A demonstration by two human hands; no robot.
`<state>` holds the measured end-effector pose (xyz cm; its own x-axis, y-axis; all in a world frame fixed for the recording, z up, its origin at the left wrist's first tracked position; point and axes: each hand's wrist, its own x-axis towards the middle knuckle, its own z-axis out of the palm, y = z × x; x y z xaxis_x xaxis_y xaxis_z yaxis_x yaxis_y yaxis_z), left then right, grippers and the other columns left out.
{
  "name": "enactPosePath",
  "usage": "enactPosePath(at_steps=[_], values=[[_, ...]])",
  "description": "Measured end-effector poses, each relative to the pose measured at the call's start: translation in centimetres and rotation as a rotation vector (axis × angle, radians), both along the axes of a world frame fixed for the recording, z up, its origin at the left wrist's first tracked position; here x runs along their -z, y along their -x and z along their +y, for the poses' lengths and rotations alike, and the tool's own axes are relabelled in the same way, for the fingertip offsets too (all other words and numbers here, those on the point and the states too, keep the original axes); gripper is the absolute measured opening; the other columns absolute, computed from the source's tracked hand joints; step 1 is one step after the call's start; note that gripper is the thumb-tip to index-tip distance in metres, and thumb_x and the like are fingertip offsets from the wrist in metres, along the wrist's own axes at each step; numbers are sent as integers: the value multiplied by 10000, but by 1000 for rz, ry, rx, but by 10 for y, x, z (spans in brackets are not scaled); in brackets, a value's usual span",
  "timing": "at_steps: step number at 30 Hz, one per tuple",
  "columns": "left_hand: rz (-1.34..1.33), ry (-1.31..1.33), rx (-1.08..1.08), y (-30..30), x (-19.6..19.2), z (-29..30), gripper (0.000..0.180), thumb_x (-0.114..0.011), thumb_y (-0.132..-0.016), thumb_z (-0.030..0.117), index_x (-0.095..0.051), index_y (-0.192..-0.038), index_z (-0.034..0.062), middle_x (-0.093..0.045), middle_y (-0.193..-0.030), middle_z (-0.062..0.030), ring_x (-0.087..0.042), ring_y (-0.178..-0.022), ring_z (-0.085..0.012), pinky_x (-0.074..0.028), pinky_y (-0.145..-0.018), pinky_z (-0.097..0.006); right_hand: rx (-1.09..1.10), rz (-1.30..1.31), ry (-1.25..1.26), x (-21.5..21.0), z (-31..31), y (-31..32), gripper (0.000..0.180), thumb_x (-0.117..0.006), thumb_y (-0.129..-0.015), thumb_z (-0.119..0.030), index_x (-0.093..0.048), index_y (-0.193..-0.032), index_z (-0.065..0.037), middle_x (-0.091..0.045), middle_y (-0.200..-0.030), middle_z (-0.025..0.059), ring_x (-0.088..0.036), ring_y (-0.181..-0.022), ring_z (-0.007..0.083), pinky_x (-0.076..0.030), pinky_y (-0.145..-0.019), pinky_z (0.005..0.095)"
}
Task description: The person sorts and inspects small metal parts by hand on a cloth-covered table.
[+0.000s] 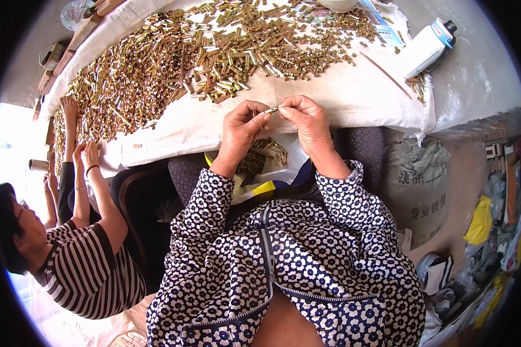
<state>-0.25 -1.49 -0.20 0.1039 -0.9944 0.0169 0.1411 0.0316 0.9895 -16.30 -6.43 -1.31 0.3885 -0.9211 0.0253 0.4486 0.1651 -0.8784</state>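
In front of my body, just off the near edge of the table, a small brass-coloured metal tube [270,110] is held between my two hands. My left hand [242,128] pinches its left end between thumb and fingers. The other end meets the pinched fingertips of my right hand [308,122]; what exactly those fingers grip is partly hidden. Beyond them, a large pile of brass-coloured tubes and small metal pieces [150,69] spreads over the cloth-covered table [324,104]. Below my hands, an open plastic bag [295,156] in my lap holds more brass-coloured pieces [263,155].
A co-worker in a striped shirt [92,272] sits at the left with hands at the pile. A white bottle with a black cap [431,49] and a thin stick [385,74] are at the right. Sacks [417,191] and a yellow bag [479,220] lie on the floor.
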Motion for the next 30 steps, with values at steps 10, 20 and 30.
enactPosePath(at_steps=[10,20,30], values=[[53,66,-100,15,2,-3,77,-607,-904,84,-593,-960,34,-621,-735,-14,-550,-601,-42,-383,-448,-160,169,223,210,7,11,-6,75,-640,-849,-23,-624,-922,-18,-608,-869,-20,-534,-801,36,-444,-724,193],[-1108,400,9,29,-1,-16,114,-539,-759,-15,-516,-860,33,-578,-809,-181,-602,-726,-379,-501,-622,-422,424,943,999,14,-17,6,64,-512,-736,23,-547,-765,-20,-569,-829,148,-556,-770,342,-453,-684,438],[-448,124,-39,12,17,-14,31,-513,-874,13,-527,-901,9,-620,-744,-153,-633,-696,-277,-504,-640,-354,539,1309,1004,19,-75,15,174,-606,-771,-78,-599,-945,-71,-605,-962,118,-576,-921,317,-480,-786,414]])
